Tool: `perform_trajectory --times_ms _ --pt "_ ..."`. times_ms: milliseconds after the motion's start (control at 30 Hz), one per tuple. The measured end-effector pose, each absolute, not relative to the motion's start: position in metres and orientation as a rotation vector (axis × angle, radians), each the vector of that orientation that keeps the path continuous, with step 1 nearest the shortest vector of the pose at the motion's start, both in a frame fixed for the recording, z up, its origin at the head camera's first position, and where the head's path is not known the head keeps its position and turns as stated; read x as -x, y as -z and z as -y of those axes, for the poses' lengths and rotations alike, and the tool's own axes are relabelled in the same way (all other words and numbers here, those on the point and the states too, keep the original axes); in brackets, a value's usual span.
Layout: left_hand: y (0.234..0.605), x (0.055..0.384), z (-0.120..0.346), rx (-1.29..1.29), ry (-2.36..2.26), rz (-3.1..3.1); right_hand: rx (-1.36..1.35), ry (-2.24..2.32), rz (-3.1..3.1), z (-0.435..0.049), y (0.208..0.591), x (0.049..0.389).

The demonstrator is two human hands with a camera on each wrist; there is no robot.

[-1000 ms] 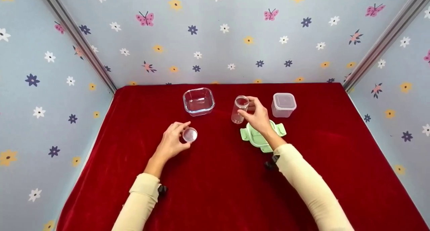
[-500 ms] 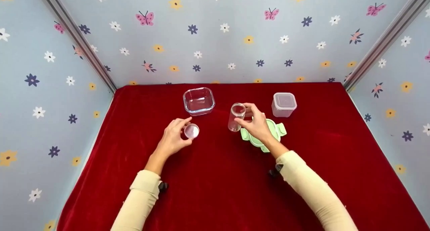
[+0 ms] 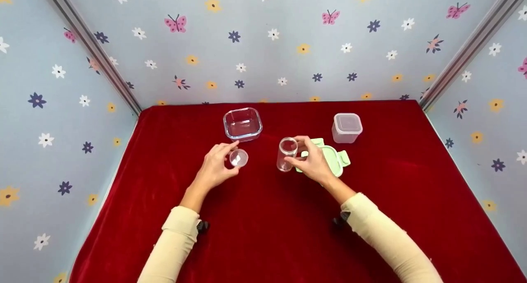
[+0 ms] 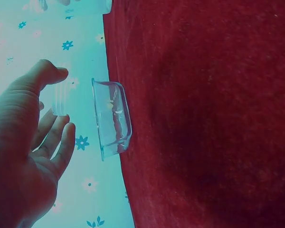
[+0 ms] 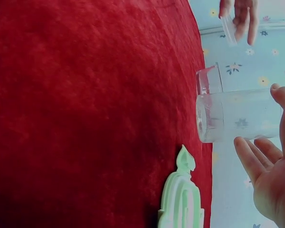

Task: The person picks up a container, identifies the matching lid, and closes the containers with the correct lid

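My left hand [image 3: 216, 165] pinches a small clear round lid [image 3: 239, 158] between thumb and fingers, with its flat top facing up. Ridges show along the lid's side [image 4: 60, 99] in the left wrist view. Across from it, my right hand [image 3: 311, 161] grips a tall clear cylindrical jar [image 3: 282, 163] near its upper part, thumb on one side and fingers on the other. The jar stands upright with an uncovered mouth. A gap separates lid and jar. Partly hidden behind the right hand lies a green clip-on lid [image 3: 332, 159] on the red cloth.
A square clear glass container [image 3: 243, 126] sits at the back, just beyond the left fingertips. Further right stands a frosted plastic box [image 3: 346, 128] with its cover on. Red cloth [image 3: 263, 233] covers the table, and patterned walls [image 3: 263, 56] enclose its back and sides.
The right hand has brought the jar toward the person and slightly left, over the green lid's left side. The left hand has shifted the small lid slightly right and away from the person.
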State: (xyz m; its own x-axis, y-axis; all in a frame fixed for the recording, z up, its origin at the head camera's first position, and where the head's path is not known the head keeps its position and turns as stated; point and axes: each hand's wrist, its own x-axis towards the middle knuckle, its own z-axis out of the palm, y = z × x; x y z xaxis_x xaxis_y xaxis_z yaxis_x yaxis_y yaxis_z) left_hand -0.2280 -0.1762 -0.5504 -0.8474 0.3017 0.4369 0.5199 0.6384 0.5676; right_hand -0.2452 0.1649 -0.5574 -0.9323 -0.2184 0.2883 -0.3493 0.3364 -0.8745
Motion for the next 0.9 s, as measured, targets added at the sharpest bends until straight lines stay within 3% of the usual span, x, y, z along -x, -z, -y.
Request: perform_trajectory --times_ms 900 --pt "0.541 0.233 0.150 0.700 1.161 2.501 -0.637 -1.622 2.507 -0.160 0.575 0.220"
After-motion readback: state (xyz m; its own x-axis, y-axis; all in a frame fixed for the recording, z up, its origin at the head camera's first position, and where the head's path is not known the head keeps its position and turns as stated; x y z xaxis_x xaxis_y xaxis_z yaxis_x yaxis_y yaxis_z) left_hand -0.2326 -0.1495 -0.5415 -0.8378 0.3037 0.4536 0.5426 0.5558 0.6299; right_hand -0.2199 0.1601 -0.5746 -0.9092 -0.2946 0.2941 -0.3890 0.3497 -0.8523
